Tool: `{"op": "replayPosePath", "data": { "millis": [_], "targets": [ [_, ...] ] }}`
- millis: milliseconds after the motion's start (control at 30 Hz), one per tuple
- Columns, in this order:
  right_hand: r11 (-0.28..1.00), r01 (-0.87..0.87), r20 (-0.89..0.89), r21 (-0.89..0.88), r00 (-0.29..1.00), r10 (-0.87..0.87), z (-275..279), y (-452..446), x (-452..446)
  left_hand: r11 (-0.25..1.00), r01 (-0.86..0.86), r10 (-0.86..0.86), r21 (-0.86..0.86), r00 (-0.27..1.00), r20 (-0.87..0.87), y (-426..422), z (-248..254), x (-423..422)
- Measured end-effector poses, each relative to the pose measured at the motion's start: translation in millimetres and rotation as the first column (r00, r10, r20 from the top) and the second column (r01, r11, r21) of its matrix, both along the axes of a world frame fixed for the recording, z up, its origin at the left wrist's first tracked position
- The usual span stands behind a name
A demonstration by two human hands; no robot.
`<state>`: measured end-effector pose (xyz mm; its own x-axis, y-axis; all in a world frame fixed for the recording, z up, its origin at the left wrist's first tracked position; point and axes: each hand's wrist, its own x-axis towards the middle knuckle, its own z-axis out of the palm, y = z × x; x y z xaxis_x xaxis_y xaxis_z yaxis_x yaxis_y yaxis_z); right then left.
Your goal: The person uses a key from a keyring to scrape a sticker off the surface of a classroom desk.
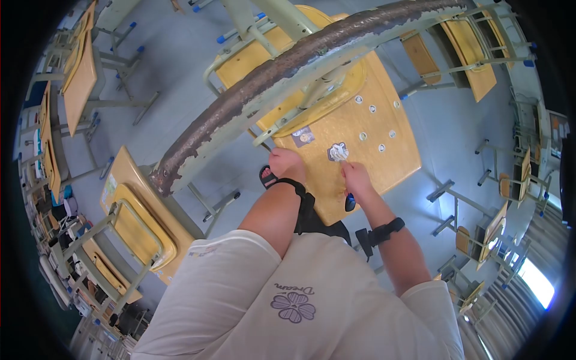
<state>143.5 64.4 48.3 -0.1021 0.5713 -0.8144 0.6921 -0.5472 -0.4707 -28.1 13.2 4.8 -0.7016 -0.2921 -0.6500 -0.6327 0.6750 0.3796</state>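
Observation:
My right hand [357, 179] is closed round a scraper-like tool whose dark blue handle end [350, 203] sticks out below the fist. Its front end meets a torn, whitish sticker [338, 151] on the wooden desk [402, 165]. At the desk's left edge, my left hand [287, 163] is curled against the board; most of its fingers are hidden. A second sticker [302, 137] lies just beyond that hand. Several small round stickers [362, 137] dot the far right part of the desktop.
A chair [240, 66] sits upturned on the desk. Its worn, peeling metal bar [252, 84] crosses close before me. Another desk [129, 174] with an upturned chair stands left. More desks [474, 54] line the room. A sandalled foot [267, 176] shows below the desk.

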Motion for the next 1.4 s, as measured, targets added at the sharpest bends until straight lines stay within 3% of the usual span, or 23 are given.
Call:
{"op": "replayPosePath", "data": {
  "millis": [233, 400, 467, 600, 667, 733, 800, 967, 1100, 1233, 1300, 1400],
  "targets": [
    [0.994, -0.11, -0.03, 0.013, 0.993, 0.11, 6, 14, -22, 0.998, -0.048, 0.047, 0.028, 0.999, 0.007, 0, -1, 0],
    [0.997, -0.064, 0.029, 0.051, 0.998, 0.062, 8, 11, -31, 0.998, -0.049, 0.049, 0.051, 0.999, -0.004, -3, -4, 1],
    [0.994, -0.08, 0.035, 0.069, 0.996, 0.078, 10, 11, -35, 0.991, 0.132, -0.133, -0.029, 0.991, -0.034, -7, -19, 5],
    [0.996, -0.058, 0.026, 0.069, 0.998, 0.056, 15, 11, -38, 0.984, 0.164, -0.172, -0.062, 0.975, -0.142, -6, -23, 5],
    [0.995, -0.058, 0.002, 0.081, 0.998, 0.058, 7, 10, -37, 0.996, -0.035, 0.03, 0.082, 0.998, 0.05, -4, -4, -1],
    [0.994, -0.047, -0.02, 0.095, 0.999, 0.049, 7, 10, -37, 0.996, -0.007, 0.005, 0.085, 1.0, 0.027, -8, -14, 0],
    [0.985, -0.122, 0.068, 0.125, 0.991, 0.114, 7, 8, -38, 0.995, 0.027, -0.027, 0.095, 1.0, 0.002, -7, -20, 2],
    [0.974, -0.043, 0.041, 0.224, 0.999, 0.034, -21, 2, -36, 0.977, -0.14, 0.137, 0.159, 0.99, 0.031, 1, 5, 6],
    [0.96, -0.057, 0.036, 0.273, 0.998, 0.049, -23, 3, -40, 0.986, -0.05, 0.038, 0.16, 0.996, 0.076, -6, 2, 10],
    [0.963, -0.02, -0.026, 0.268, 0.999, 0.028, -11, 2, -42, 0.965, -0.142, 0.145, 0.222, 0.989, 0.005, -2, 5, 8],
    [0.974, 0.15, -0.128, 0.169, 0.983, -0.129, 2, -6, -28, 0.963, -0.146, 0.158, 0.228, 0.987, -0.034, -4, -5, 6],
    [0.978, 0.079, -0.128, 0.195, 0.99, -0.054, -4, -7, 2, 0.98, -0.073, 0.076, 0.183, 0.997, -0.008, -10, -10, 4]
  ]
}}
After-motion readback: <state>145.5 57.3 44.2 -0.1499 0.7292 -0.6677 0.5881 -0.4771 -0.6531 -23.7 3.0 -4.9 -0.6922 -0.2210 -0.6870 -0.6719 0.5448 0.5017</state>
